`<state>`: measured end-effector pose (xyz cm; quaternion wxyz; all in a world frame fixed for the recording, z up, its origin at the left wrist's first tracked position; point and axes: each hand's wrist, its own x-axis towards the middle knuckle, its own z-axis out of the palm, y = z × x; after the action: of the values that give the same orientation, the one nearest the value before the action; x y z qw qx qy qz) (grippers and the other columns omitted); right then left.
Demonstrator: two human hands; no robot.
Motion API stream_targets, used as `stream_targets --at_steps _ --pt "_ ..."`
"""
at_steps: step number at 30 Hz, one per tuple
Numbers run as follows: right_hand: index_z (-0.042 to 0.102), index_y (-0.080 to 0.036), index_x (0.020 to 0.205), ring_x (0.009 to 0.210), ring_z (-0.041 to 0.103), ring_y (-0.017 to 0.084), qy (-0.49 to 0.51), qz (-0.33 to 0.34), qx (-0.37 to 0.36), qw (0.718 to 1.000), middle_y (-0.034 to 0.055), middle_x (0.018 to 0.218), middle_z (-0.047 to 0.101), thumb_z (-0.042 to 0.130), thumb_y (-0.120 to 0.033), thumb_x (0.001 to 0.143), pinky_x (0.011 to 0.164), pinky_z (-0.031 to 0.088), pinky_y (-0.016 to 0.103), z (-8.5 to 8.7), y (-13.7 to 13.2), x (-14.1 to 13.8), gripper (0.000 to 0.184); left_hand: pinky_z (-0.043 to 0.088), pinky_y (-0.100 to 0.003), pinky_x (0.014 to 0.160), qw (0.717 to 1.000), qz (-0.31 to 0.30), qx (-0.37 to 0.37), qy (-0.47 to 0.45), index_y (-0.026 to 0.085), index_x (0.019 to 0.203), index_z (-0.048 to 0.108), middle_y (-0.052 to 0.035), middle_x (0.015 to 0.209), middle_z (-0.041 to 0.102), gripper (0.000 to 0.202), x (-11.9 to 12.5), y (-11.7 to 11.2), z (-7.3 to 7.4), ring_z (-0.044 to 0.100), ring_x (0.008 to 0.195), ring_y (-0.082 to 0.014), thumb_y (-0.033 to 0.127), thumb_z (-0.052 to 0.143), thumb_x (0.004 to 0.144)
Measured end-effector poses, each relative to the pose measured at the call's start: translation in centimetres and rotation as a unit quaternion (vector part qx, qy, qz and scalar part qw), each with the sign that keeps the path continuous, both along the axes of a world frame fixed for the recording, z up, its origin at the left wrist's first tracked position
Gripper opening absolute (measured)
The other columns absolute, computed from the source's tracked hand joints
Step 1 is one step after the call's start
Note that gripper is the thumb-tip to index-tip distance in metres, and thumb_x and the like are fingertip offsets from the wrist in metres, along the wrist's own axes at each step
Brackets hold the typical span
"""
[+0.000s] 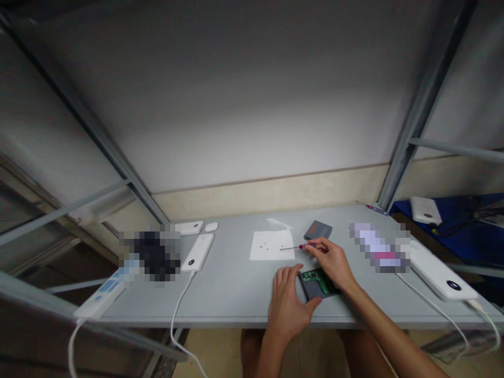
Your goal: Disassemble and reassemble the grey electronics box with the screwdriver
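My right hand (pixel 332 262) pinches a thin screwdriver (pixel 291 248) with a red and dark handle. The shaft points left, its tip over a white sheet of paper (pixel 258 254). Several tiny dark specks that look like screws (pixel 267 249) lie on that sheet. Beneath the right wrist rests a dark grey case with a green circuit board (pixel 313 289) exposed inside. My left hand (pixel 289 304) grips the case's left side, thumb along the near edge and fingers at the far corner. Behind the right hand lies a grey flat piece with orange marking (pixel 318 230).
To the left are white power banks (pixel 199 252), one cabled, a small white case (pixel 211 227), a blurred black object (pixel 157 256) and a power strip (pixel 106 294). Rightward lie a blurred phone-like item (pixel 376 247) and a large white power bank (pixel 441 273) with cables. Metal posts flank the table (pixel 228 299).
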<state>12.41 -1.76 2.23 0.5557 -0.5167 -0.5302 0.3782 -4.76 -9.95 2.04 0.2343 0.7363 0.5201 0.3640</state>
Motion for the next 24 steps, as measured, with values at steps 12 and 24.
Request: stream_targets --at_steps 12,24 --pt "0.071 -0.02 0.097 0.085 0.073 0.025 0.114 0.042 -0.042 0.992 0.0103 0.09 0.08 0.077 -0.066 0.078 0.078 0.052 0.034 -1.2 -3.5 4.6 0.05 0.05 -0.033 0.086 0.975 0.09 -0.024 -0.203 0.018 0.121 0.065 -0.0068 0.097 0.068 0.033 -1.1 2.9 -3.5 0.062 0.088 -0.0187 0.036 0.058 0.095" --pt "0.071 -0.02 0.097 0.082 0.072 0.023 0.136 0.088 -0.075 0.984 0.0093 0.091 0.08 0.081 -0.063 0.076 0.071 0.052 0.032 -1.4 -3.6 4.6 0.049 0.051 -0.03 0.079 0.964 0.085 -0.057 -0.247 0.018 0.108 0.072 -0.0058 0.089 0.071 0.039 -1.3 2.6 -2.0 0.064 0.084 -0.0197 0.052 0.065 0.09"
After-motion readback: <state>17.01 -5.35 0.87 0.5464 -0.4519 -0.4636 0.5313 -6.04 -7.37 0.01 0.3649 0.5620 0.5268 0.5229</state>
